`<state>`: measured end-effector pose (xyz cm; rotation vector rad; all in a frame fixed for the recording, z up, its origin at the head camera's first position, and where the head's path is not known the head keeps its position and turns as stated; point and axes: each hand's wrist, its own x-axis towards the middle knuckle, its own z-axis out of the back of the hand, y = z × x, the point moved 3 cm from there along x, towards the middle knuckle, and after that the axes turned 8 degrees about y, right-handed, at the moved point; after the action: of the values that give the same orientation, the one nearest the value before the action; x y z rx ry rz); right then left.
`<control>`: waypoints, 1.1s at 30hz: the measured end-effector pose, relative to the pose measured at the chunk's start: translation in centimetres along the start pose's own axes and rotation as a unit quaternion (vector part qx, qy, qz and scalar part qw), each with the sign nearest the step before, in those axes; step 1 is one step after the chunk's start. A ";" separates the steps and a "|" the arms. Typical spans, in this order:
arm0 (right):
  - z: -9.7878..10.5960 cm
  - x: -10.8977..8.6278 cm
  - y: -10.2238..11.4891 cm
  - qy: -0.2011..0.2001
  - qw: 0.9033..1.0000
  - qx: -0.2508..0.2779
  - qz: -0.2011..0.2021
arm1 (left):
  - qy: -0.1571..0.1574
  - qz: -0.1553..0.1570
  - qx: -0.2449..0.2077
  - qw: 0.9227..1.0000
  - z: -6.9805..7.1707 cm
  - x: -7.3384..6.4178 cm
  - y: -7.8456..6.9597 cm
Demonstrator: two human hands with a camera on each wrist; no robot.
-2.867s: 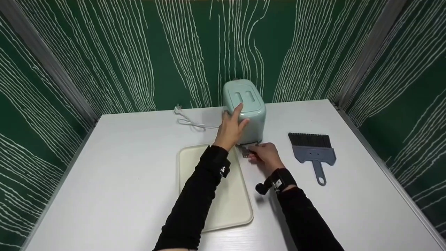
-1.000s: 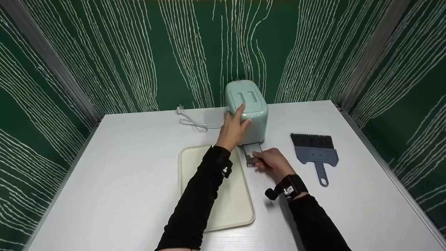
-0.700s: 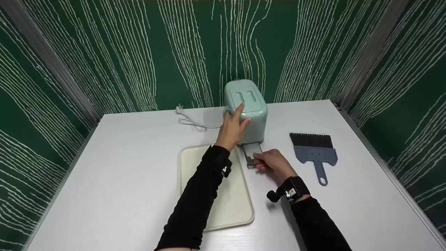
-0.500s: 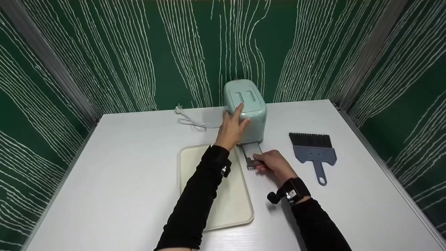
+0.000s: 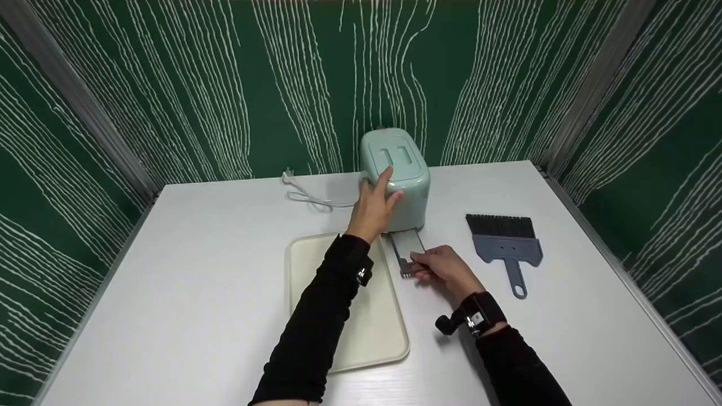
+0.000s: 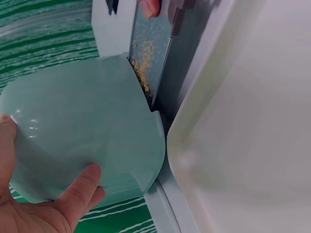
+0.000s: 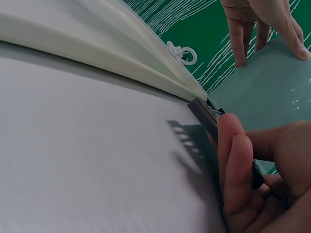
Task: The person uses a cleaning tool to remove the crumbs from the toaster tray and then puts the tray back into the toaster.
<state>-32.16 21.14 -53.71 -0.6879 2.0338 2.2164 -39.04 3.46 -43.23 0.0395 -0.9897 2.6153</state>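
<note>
A mint-green toaster (image 5: 414,203) stands at the back of the white table. My left hand (image 5: 370,211) rests on its near left corner with the fingers spread, pressing the shell; the left wrist view shows these fingertips (image 6: 90,174) against it. From under the toaster's near end projects a grey crumb tray (image 5: 405,245), its inner part hidden inside. My right hand (image 5: 448,268) pinches the tray's slotted end between thumb and fingers, low over the table. Yellowish crumbs (image 6: 142,68) lie on the tray close to the toaster in the left wrist view.
A cream rectangular serving tray (image 5: 369,332) lies left of the crumb tray, partly under my left arm. A blue-grey hand brush (image 5: 505,245) with black bristles lies to the right. The white cord and plug (image 5: 307,197) lie behind left, and green walls (image 5: 304,84) enclose the table.
My right hand has drawn the crumb tray out of the toaster toward me, the last half second only slightly. The left hand has kept its place on the toaster.
</note>
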 end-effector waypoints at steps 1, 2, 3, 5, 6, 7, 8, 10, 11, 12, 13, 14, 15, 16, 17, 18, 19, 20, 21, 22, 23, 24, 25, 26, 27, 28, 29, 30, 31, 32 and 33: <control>0.0 0.0 -0.1 -0.001 1.000 0.001 0.000 | 0.000 0.001 0.001 1.000 0.0 0.0 -0.1; 0.1 -0.1 -0.1 -0.002 1.000 -0.001 -0.002 | 0.001 0.003 0.000 1.000 0.0 0.0 -0.1; 0.1 -0.1 -0.2 -0.003 1.000 0.000 -0.002 | 0.002 0.005 0.001 1.000 0.0 -0.1 -0.2; 0.1 -0.2 -0.3 -0.001 1.000 -0.002 -0.004 | 0.004 0.009 0.001 1.000 0.0 -0.1 -0.2; 0.1 -0.3 -0.4 0.001 1.000 -0.003 -0.005 | 0.005 0.011 0.002 1.000 0.0 -0.1 -0.2; 0.1 -0.4 -0.4 0.003 1.000 -0.004 -0.005 | 0.005 0.013 0.001 1.000 -0.1 -0.1 -0.2; 0.1 -0.5 -0.5 0.004 1.000 -0.006 -0.005 | 0.006 0.013 0.001 1.000 -0.1 -0.1 -0.2; 0.2 -0.7 -0.6 0.006 1.000 -0.009 -0.005 | 0.006 0.014 0.001 1.000 -0.1 0.0 -0.2; 0.3 -0.9 -0.7 0.008 1.000 -0.010 -0.005 | 0.007 0.015 0.001 1.000 -0.1 0.0 -0.2; 0.4 -1.0 -0.7 0.008 1.000 -0.010 -0.004 | 0.008 0.015 0.000 1.000 -0.1 0.0 -0.3; 0.4 -1.1 -0.8 0.008 1.000 -0.012 -0.003 | 0.008 0.016 -0.001 1.000 -0.1 0.0 -0.3; 0.5 -1.2 -0.8 0.009 1.000 -0.012 -0.003 | 0.009 0.017 -0.002 1.000 -0.1 0.0 -0.3; 0.5 -1.3 -0.9 0.009 1.000 -0.012 -0.002 | 0.010 0.018 -0.004 1.000 -0.1 0.1 -0.2; 0.6 -1.3 -1.0 0.011 1.000 -0.013 -0.002 | 0.010 0.019 -0.006 1.000 -0.1 0.1 -0.2; 0.6 -1.4 -1.0 0.012 1.000 -0.013 -0.002 | 0.011 0.020 -0.008 1.000 -0.1 0.1 -0.2; 0.6 -1.5 -1.1 0.013 1.000 -0.014 -0.002 | 0.011 0.022 -0.009 1.000 -0.1 0.1 -0.2; 0.6 -1.6 -1.1 0.012 1.000 -0.015 -0.002 | 0.011 0.022 -0.009 1.000 -0.1 0.1 -0.2; 0.7 -1.7 -1.2 0.012 1.000 -0.014 -0.003 | 0.011 0.021 -0.009 1.000 -0.2 0.1 -0.2; 0.7 -1.8 -1.2 0.012 1.000 -0.015 -0.003 | 0.010 0.021 -0.009 1.000 -0.2 0.1 -0.2; 0.7 -1.9 -1.3 0.012 1.000 -0.017 -0.004 | 0.010 0.019 -0.009 1.000 -0.2 0.1 -0.2; 0.8 -2.0 -1.3 0.011 1.000 -0.018 -0.004 | 0.009 0.018 -0.008 1.000 -0.2 0.1 -0.2; 0.8 -2.1 -1.3 0.009 1.000 -0.019 -0.003 | 0.009 0.016 -0.008 1.000 -0.2 0.1 -0.2; 0.8 -2.2 -1.3 0.007 1.000 -0.017 -0.003 | 0.009 0.014 -0.008 1.000 -0.2 0.1 -0.1; 0.8 -2.3 -1.3 0.006 1.000 -0.016 -0.004 | 0.009 0.013 -0.009 1.000 -0.2 0.1 -0.1; 0.8 -2.4 -1.3 0.004 1.000 -0.014 -0.004 | 0.010 0.013 -0.010 1.000 -0.2 0.1 -0.1; 0.8 -2.5 -1.3 0.003 1.000 -0.012 -0.004 | 0.010 0.013 -0.011 1.000 -0.2 0.1 -0.1; 0.8 -2.5 -1.3 0.002 1.000 -0.010 -0.003 | 0.010 0.013 -0.012 1.000 -0.2 0.1 0.0; 0.7 -2.6 -1.3 0.003 1.000 -0.008 -0.003 | 0.012 0.015 -0.012 1.000 -0.2 0.1 0.0; 0.7 -2.7 -1.3 0.005 1.000 -0.008 -0.003 | 0.012 0.017 -0.013 1.000 -0.2 0.1 0.0; 0.7 -2.7 -1.3 0.006 1.000 -0.009 -0.002 | 0.012 0.018 -0.014 1.000 -0.2 0.1 0.0; 0.7 -2.8 -1.4 0.006 1.000 -0.011 0.000 | 0.013 0.020 -0.014 1.000 -0.2 0.1 0.0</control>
<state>-29.38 22.71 -53.95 -0.7055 2.0182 2.2421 -39.17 3.63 -43.42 -0.0200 -1.0295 2.6300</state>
